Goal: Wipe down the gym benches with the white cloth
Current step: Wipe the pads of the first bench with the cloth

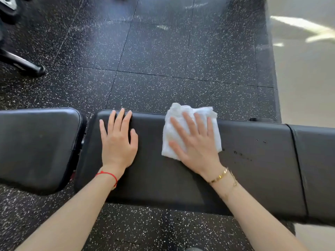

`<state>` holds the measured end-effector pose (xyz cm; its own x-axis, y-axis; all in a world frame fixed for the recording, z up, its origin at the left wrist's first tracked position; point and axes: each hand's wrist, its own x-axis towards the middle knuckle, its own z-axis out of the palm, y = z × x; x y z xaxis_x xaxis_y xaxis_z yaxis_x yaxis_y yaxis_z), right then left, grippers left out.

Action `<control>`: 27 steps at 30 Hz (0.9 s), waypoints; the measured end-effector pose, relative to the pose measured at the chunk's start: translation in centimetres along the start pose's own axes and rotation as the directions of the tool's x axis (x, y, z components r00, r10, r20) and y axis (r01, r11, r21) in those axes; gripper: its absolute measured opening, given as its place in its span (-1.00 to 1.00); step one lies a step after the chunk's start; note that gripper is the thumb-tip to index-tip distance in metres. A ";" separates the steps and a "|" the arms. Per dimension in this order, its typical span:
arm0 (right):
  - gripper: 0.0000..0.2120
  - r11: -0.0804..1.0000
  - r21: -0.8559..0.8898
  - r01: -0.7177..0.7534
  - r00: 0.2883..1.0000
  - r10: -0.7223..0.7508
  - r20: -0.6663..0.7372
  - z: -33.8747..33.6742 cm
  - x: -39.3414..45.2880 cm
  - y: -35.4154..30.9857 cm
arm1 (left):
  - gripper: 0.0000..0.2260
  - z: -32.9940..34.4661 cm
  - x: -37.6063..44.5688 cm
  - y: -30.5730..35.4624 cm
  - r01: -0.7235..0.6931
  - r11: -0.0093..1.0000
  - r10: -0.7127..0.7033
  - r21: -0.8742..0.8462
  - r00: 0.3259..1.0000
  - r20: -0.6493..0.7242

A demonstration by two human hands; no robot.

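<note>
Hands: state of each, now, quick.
Left hand: open, fingers straight, flat on the black bench pad, holding nothing.
Right hand: open, fingers spread, pressing the white cloth onto the pad.

Daylight came from the upper right, where the pale floor (308, 69) glared nearly white with streaks. The speckled mat (163, 51) was smeared by blur toward the top. The bench (253, 160) curved from wide-angle distortion. Shadows were soft.
</note>
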<state>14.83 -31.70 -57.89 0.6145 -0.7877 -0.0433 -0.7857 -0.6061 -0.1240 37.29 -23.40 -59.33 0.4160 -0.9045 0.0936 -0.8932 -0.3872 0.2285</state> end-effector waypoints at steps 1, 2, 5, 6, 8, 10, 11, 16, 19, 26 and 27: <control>-0.41 0.999 0.012 0.042 0.999 -0.042 -0.014 0.3 -1.7 -0.4 | -0.50 0.0 -0.1 0.0 -0.003 1.000 0.002 -0.015 1.000 -0.016; -0.40 0.996 0.018 0.084 0.996 -0.084 -0.015 0.6 -3.5 -0.7 | -0.49 0.0 -0.1 0.0 -0.008 0.999 0.007 -0.034 0.999 -0.031; -0.37 0.991 0.023 0.131 0.991 -0.131 0.022 1.1 -5.9 0.0 | -0.51 0.2 -0.3 -0.1 -0.067 0.995 0.060 -0.072 0.994 -0.095; -0.34 0.994 0.026 0.109 0.994 -0.109 0.021 1.1 -5.3 0.5 | -0.53 0.3 -0.4 -0.2 -0.087 0.994 0.079 -0.068 0.990 -0.121; -0.32 0.998 0.053 0.031 0.999 -0.031 -0.008 0.9 -2.9 1.2 | -0.58 0.5 -0.4 -0.3 -0.108 0.993 0.098 -0.054 0.982 -0.164; -0.33 0.997 0.072 -0.042 0.998 0.044 -0.033 0.9 -0.7 1.3 | -0.64 0.6 -0.4 -0.2 -0.142 0.988 0.129 -0.055 0.973 -0.193; -0.34 0.996 0.076 -0.054 0.997 0.058 -0.049 1.0 -0.2 1.0 | -0.67 0.6 -0.5 -0.2 -0.160 0.985 0.144 -0.060 0.967 -0.211; -0.39 0.996 0.041 0.074 0.991 -0.069 -0.111 2.0 -5.4 -1.1 | -0.71 -0.5 -1.3 0.4 -0.217 0.972 0.195 -0.089 0.959 -0.204; -0.35 0.990 0.015 0.143 0.983 -0.141 -0.116 2.5 -10.9 -1.6 | -0.69 -0.6 -3.9 1.6 -0.246 0.957 0.222 -0.153 0.962 -0.156; -0.31 0.999 -0.045 0.011 0.990 -0.017 -0.142 2.2 -13.1 -2.4 | -0.67 -0.2 -9.1 1.6 -0.234 0.958 0.207 -0.166 0.964 -0.169; -0.31 0.996 -0.083 -0.024 0.983 0.009 -0.182 2.5 -13.0 -3.5 | -0.67 -0.2 -9.3 1.4 -0.226 0.960 0.197 -0.168 0.965 -0.175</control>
<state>9.77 -19.01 -59.38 0.5844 -0.7999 0.1365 -0.8035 -0.5939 -0.0398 32.26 -15.51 -59.71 0.2556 -0.9174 0.3050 -0.9226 -0.1372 0.3607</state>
